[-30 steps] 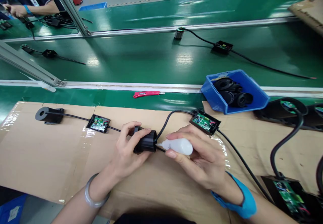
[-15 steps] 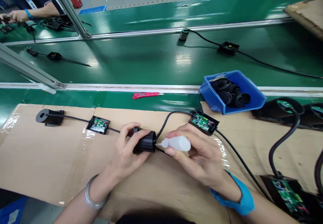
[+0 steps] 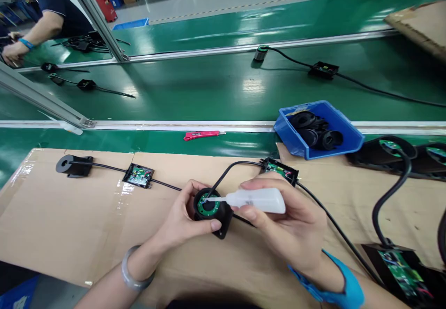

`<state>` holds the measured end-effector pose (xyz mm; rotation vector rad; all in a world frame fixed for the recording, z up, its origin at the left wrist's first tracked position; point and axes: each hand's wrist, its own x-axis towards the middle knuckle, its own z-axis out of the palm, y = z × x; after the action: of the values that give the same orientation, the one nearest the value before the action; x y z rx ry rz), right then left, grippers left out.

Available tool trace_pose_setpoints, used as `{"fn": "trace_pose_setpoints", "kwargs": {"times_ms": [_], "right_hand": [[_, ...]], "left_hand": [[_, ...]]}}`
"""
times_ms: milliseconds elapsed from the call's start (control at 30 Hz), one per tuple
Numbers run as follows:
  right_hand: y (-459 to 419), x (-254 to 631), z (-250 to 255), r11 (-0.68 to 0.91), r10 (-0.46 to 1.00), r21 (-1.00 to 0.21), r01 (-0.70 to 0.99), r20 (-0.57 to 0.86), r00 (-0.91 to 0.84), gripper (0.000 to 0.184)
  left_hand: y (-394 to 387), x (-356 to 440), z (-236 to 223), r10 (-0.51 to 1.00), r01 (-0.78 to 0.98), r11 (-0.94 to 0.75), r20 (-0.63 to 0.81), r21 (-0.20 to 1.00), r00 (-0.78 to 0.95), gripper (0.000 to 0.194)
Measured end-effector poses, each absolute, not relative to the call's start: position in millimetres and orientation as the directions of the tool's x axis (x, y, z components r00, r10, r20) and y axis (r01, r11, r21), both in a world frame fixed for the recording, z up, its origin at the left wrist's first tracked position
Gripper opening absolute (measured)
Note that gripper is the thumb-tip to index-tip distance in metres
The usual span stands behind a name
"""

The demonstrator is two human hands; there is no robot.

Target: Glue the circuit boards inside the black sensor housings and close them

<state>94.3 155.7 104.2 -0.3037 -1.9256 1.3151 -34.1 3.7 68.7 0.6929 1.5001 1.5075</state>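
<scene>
My left hand (image 3: 184,216) grips a black round housing (image 3: 223,218) with a square flange, its open face turned up toward me. Inside the housing sits a green ring-shaped circuit board (image 3: 208,210), and a black cable (image 3: 225,174) runs out of it. Between the fingers and thumb of my right hand (image 3: 292,220) lies a white squeeze bottle (image 3: 259,200). Its thin nozzle (image 3: 216,199) points left, with the tip at the circuit board; whether it touches I cannot tell. The cable leads to a black box with an exposed circuit board (image 3: 278,168), partly behind my right hand.
Cardboard (image 3: 87,216) covers the bench. On it, left, lie another housing (image 3: 75,165) and an open circuit box (image 3: 138,175). Beyond are a pink utility knife (image 3: 202,135) and a blue bin (image 3: 317,148) of black rings. More cabled units (image 3: 397,262) lie right. A co-worker's arm (image 3: 42,30) shows far left.
My left hand has turned the housing so its open face shows. The bottle has shifted right and lies more level, its nozzle now over the board. The co-worker's hands have moved.
</scene>
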Motion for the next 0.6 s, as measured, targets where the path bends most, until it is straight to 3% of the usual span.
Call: {"fn": "trace_pose_setpoints", "kwargs": {"times_ms": [167, 600], "right_hand": [[153.4, 93.0, 109.4, 0.599, 0.444, -0.760, -0.254, 0.579, -0.684, 0.018], [148.5, 90.5, 109.0, 0.637, 0.362, -0.719, -0.278, 0.597, -0.716, 0.018]], "left_hand": [[5.4, -29.5, 66.8, 0.879, -0.288, 0.089, -0.211, 0.954, -0.427, 0.055], [7.3, -23.4, 62.1, 0.860, -0.158, 0.045, -0.119, 0.986, -0.496, 0.058]]}}
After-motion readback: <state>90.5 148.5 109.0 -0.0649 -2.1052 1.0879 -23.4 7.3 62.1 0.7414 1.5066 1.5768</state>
